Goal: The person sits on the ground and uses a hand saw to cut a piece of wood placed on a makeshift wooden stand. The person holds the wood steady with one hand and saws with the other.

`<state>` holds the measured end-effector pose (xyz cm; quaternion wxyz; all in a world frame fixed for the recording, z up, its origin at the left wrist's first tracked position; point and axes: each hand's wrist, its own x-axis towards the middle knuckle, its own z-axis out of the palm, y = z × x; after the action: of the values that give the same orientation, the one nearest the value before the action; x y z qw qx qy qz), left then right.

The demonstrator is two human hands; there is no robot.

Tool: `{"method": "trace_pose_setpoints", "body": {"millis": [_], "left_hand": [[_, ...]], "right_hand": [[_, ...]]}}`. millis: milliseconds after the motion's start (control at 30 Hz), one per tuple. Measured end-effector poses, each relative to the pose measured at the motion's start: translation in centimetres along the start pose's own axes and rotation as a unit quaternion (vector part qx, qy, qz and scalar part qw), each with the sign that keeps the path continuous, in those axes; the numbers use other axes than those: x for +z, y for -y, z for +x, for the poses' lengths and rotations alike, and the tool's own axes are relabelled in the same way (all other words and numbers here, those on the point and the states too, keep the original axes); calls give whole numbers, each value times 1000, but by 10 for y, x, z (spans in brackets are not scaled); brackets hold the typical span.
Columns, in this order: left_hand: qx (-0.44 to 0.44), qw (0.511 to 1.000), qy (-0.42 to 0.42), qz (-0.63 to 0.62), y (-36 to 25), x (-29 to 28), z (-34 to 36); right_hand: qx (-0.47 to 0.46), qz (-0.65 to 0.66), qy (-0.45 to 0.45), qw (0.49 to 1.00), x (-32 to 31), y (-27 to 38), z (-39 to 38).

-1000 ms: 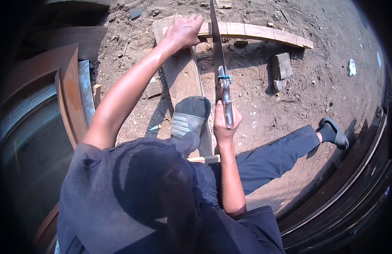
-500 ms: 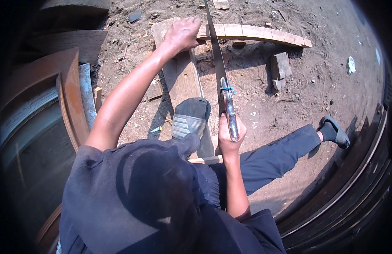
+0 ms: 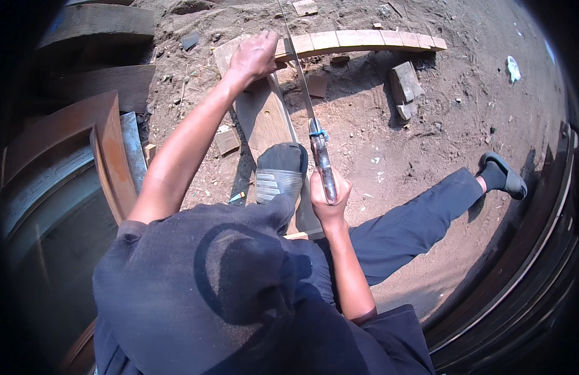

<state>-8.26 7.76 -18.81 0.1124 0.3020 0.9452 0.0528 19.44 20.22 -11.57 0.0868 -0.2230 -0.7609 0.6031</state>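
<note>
A handsaw (image 3: 303,81) is in my right hand (image 3: 331,199), whose fingers wrap round its worn handle with a blue tie at the blade end. Its blade crosses a curved strip of wood (image 3: 358,39) just right of my left hand (image 3: 257,55). My left hand is closed over the strip's left end and presses it onto a wooden plank (image 3: 264,115). Several lines cross the strip's upper face, and its right part juts out past the plank. My sandalled foot (image 3: 280,175) rests on the plank. Whether the teeth are within the wood, I cannot tell.
Brown wooden frames (image 3: 105,150) lean at the left, near thick dark boards (image 3: 95,28). A wooden block (image 3: 405,87) lies on the dirt under the strip's right part. My other foot (image 3: 502,176) stands far right, by dark stacked lengths (image 3: 533,269).
My right hand has drawn the saw back toward me, and the blade now looks narrower, more edge-on. My left hand keeps its hold on the strip. The whole view has shifted slightly.
</note>
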Motion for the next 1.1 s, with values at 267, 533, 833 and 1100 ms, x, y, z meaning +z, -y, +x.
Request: {"method": "trace_pose_setpoints", "body": {"millis": [267, 533, 833, 1100], "left_hand": [[15, 1000, 2, 17, 3, 7, 0], [1, 1000, 17, 13, -5, 2, -1], [9, 999, 28, 29, 4, -1, -6], [1, 1000, 7, -6, -3, 5, -3]], "right_hand": [[15, 87, -12, 996, 28, 7, 51], [47, 58, 9, 997, 7, 5, 29], [28, 22, 11, 999, -1, 0, 12], [1, 37, -9, 999, 32, 11, 61]]}}
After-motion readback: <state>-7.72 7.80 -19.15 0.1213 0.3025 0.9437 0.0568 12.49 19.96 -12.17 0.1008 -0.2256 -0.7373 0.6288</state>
